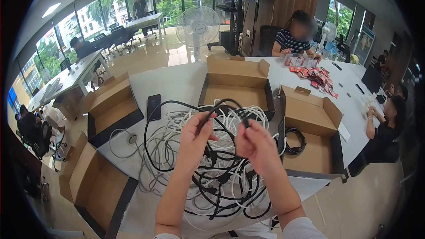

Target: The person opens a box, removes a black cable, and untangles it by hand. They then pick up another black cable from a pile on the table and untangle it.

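Both of my hands hold a black cable (228, 100), which arches in a loop between them above the table. My left hand (197, 129) has its fingers closed round one part of it. My right hand (256, 141) pinches another part, slightly blurred. Beneath them spreads a tangled heap of white cables (170, 126), grey cables and other black cables (217, 208). A coiled black cable (295, 141) lies inside the open cardboard box (312, 161) to the right of my right hand.
More open cardboard boxes stand at the back (237, 86), the left (113, 110) and the front left (104, 190). A phone (153, 107) lies left of the heap. Across the table a person sits by red packets (314, 77); another person sits at right.
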A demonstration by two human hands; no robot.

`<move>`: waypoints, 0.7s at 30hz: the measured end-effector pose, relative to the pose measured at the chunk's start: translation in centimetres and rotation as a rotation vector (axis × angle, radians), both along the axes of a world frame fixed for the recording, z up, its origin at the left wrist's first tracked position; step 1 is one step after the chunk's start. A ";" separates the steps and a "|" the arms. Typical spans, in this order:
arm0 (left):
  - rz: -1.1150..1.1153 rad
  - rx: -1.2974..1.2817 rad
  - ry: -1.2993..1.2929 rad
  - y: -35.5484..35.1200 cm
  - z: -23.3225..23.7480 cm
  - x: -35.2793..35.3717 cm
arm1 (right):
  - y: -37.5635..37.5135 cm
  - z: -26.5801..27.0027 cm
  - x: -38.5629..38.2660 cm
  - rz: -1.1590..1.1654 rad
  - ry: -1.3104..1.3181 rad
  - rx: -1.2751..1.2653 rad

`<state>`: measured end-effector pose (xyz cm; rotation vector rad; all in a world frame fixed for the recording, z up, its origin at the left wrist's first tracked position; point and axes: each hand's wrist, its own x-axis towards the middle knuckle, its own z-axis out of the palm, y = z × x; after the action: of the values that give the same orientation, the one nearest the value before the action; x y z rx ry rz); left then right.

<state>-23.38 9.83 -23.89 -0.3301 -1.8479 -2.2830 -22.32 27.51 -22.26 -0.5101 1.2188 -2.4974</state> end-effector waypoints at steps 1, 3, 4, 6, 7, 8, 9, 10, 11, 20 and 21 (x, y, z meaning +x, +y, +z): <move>-0.070 -0.021 0.014 -0.1 0.1 0.1 | 0.5 0.2 -0.3 -0.051 0.001 -0.019; -0.207 -0.046 0.038 -0.2 0.1 0.1 | 1.4 0.6 -0.8 -0.151 0.003 -0.053; -0.275 -0.049 0.048 -0.3 0.1 0.1 | 1.8 0.7 -0.9 -0.201 0.004 -0.070; -0.414 -0.098 0.026 -0.6 -0.5 -0.3 | 2.8 0.7 -0.9 -0.208 0.056 -0.134; -0.396 -0.173 0.042 -0.6 -1.1 -0.5 | 3.3 0.7 -0.9 -0.211 0.081 -0.167; -0.378 -0.248 0.059 -0.6 -1.6 -0.6 | 3.6 0.6 -1.0 -0.236 0.107 -0.177; -0.360 -0.323 0.076 -0.5 -2.0 -0.7 | 3.9 0.5 -1.1 -0.261 0.150 -0.173; -0.344 -0.397 0.065 -0.5 -2.2 -0.7 | 4.1 0.4 -1.3 -0.287 0.194 -0.171; -0.328 -0.472 0.055 -0.4 -2.3 -0.6 | 4.3 0.3 -1.5 -0.313 0.238 -0.168; -0.579 0.029 -0.478 -0.3 -1.2 -1.1 | 4.8 -0.9 -2.8 -0.474 0.538 -0.103; -0.591 0.095 -0.504 -0.3 -1.1 -1.0 | 4.4 -1.1 -2.4 -0.608 0.567 -0.042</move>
<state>-24.41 9.50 -25.04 -0.3441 -2.0571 -3.0756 -24.74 31.89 -23.33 -1.0444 1.7398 -2.9920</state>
